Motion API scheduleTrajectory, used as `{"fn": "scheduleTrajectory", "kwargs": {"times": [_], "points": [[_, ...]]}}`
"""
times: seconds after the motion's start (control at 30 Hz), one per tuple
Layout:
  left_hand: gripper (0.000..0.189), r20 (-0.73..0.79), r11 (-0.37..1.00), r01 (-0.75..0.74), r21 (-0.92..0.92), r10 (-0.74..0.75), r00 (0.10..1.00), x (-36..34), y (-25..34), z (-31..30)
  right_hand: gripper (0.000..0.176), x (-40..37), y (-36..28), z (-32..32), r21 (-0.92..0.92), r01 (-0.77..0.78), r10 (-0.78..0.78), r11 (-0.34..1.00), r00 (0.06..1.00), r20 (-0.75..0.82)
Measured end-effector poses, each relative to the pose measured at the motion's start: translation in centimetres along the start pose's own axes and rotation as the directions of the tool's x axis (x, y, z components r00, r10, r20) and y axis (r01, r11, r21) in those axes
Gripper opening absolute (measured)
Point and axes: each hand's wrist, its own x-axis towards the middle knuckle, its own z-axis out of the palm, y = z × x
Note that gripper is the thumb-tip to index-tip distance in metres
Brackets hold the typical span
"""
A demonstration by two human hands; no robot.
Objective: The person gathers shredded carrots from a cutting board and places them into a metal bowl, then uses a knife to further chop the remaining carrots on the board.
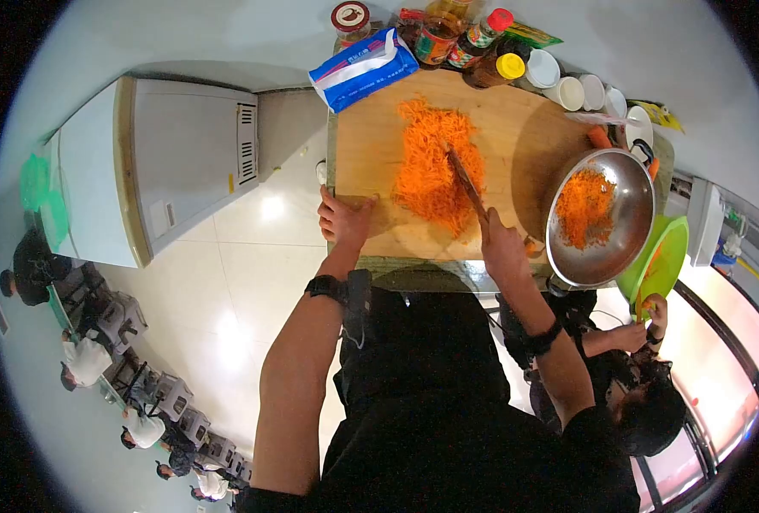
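Note:
Shredded orange carrot (437,167) lies in a broad heap on the wooden cutting board (362,150). My right hand (503,245) is closed round the handle of a knife (465,181), whose blade rests over the right part of the heap. At the board's left edge is my left hand (343,218), its fingers curled against the edge and its thumb lying on top of the board. A metal bowl (632,218) with more shredded carrot in it stands to the right of my right hand.
Bottles (437,43), a blue tissue pack (364,70) and white cups (567,92) line the board's far side. At the right a co-worker (644,406) works over a green bowl (666,265). A white cabinet (187,145) stands left; several people sit further back.

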Motion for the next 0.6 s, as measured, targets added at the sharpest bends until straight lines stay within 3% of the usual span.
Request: {"fn": "scheduleTrajectory", "kwargs": {"times": [0.03, 0.1, 0.2, 0.3, 0.4, 0.47, 0.6], "points": [[0.12, -0.005, 1.0, 0.003, 0.012, -0.003, 1.0, -0.1, 0.1, 0.0, 0.031, 0.9, 0.4, 1.5, -0.001, -0.006, 0.006, 1.0, 1.0, 0.001], [0.119, -0.002, 1.0, -0.001, 0.027, 0.001, 1.0, -0.4, 0.3, 0.3, 0.033, 3.0, 0.7, 4.7, 0.132, 0.075, -0.055, 0.989, 0.988, -0.146], [0.12, 0.001, 0.999, 0.035, 0.035, -0.035, 0.999, -0.1, -0.2, 0.4, 0.031, 3.1, 0.7, 5.7, 0.113, 0.108, -0.076, 0.988, 0.964, -0.254], [0.12, -0.017, 1.0, -0.02, 0.001, 0.02, 1.0, 1.3, -0.8, 1.6, 0.032, 1.8, 0.0, 2.1, 0.11, 0.109, -0.082, 0.988, 0.97, -0.228], [0.125, -0.144, 0.998, -0.015, 0.053, 0.022, 0.989, 0.8, -0.9, 1.4, 0.033, 2.7, 0.6, 1.9, 0.074, 0.119, -0.1, 0.99, 0.971, -0.217], [0.12, 0.046, 1.0, -0.016, -0.024, 0.017, 0.999, -0.5, -0.1, -0.3, 0.033, 5.0, 0.7, 3.8, 0.077, 0.121, -0.098, 0.99, 0.964, -0.248], [0.123, 0.036, 0.999, 0.044, 0.023, -0.045, 0.998, -0.7, 0.3, -0.1, 0.031, 5.1, -0.6, 2.4, 0.119, 0.137, -0.1, 0.983, 0.956, -0.274]]}}
